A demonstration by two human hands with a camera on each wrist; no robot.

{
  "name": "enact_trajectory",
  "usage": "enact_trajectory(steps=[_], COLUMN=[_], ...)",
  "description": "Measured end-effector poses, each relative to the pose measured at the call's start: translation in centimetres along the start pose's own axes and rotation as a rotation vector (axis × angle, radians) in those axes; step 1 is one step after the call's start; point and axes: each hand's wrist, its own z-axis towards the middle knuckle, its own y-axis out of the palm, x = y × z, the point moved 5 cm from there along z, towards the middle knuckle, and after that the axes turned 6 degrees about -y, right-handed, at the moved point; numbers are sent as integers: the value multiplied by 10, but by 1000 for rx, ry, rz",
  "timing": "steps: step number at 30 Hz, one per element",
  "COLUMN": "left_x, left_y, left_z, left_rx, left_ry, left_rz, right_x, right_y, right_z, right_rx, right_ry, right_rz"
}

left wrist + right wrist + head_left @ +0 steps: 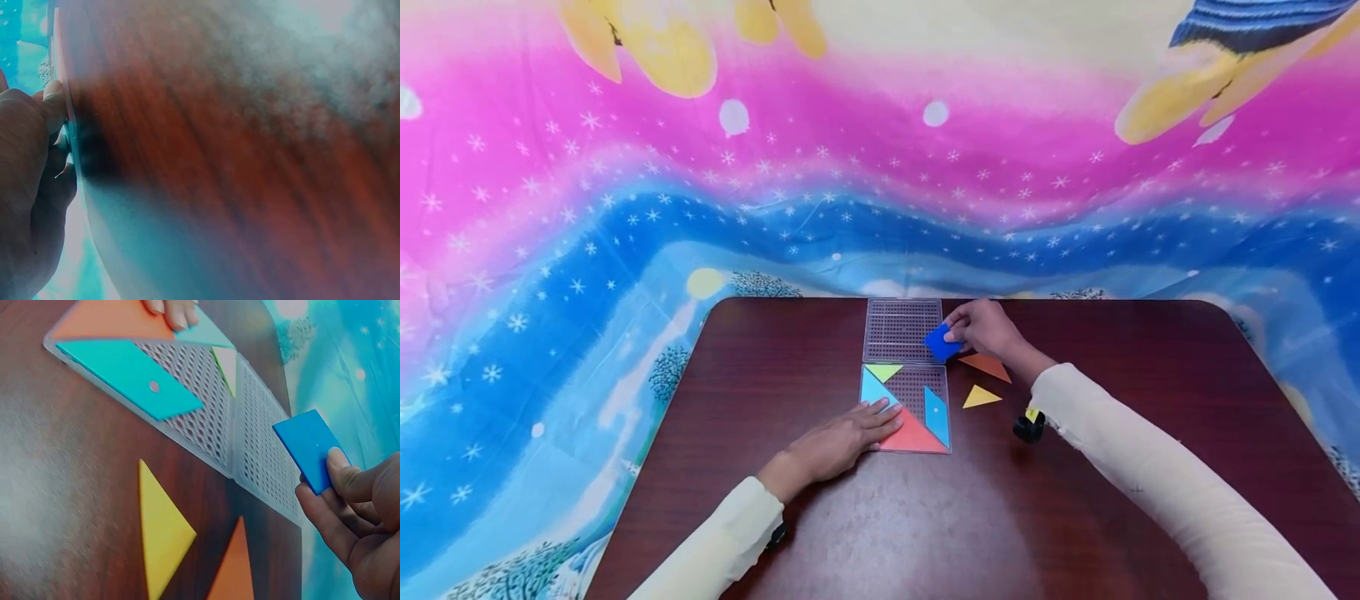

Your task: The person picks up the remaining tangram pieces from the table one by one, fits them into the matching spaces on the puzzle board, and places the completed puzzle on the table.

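Between the thumb and fingers of my right hand (985, 327) is a blue square tangram piece (309, 449), pinched above the table at the lid's right side. My left hand (842, 437) rests with fairly straight fingers on the large light-blue triangle (876, 390) and large coral triangle (913, 432) in the hinged plastic case (950, 417). Also inside this near half lie a blue parallelogram (936, 415) along the right wall and a small lime triangle (883, 371) at the top left. The left wrist view shows only part of that hand, dark against the table edge.
Right of the case, a yellow triangle (981, 397) and an orange triangle (988, 366) lie on the dark wooden table (760, 375). The case's perforated lid (901, 329) lies opened flat towards the far edge. A patterned cloth (880, 208) hangs behind the table.
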Motion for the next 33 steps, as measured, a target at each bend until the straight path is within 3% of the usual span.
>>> enact_trajectory(steps=[9, 16, 33], left_x=[0, -1, -1], left_y=[2, 5, 3], left_z=[-2, -2, -1], left_rx=[22, 6, -3], left_ry=[10, -2, 5], left_rz=[-3, 12, 24], right_x=[-3, -2, -9], right_y=[24, 40, 63], right_z=[-6, -6, -6], right_rx=[-22, -53, -108], right_ry=[-24, 3, 26], right_rz=[39, 17, 0])
